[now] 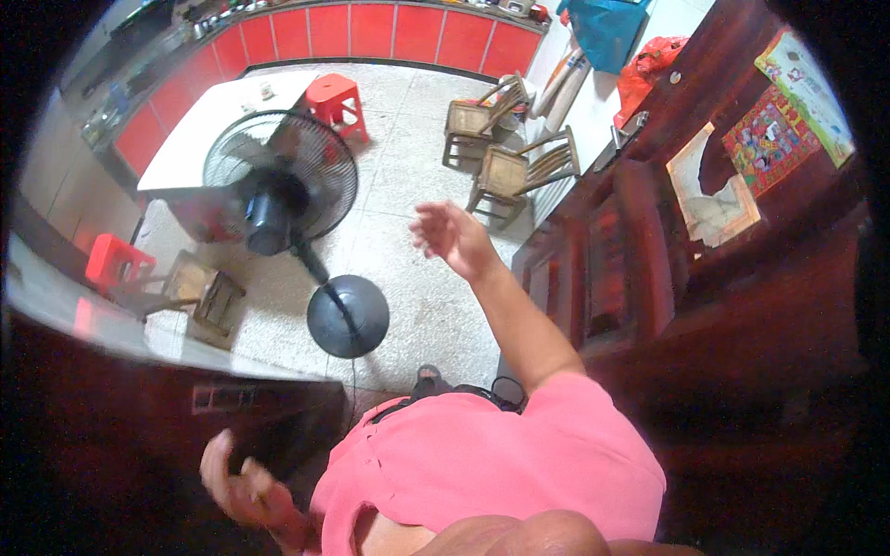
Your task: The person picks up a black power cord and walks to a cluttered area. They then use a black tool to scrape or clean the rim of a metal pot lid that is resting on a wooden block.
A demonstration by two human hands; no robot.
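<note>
My right hand reaches forward over the floor, to the right of a black pedestal fan and apart from it. Its fingers are loosely bent and spread, with nothing in them. Low on the left, my left hand hangs in front of dark wood, slightly blurred. Those fingers are apart too, and no object shows in them. The fan's round base stands on the speckled floor ahead of me, and a thin cable runs from it toward me.
A dark red wooden door stands close on my right. A white table is beyond the fan, near a red stool. Two wooden chairs stand by the right wall; another chair is at left. Red cabinets line the back.
</note>
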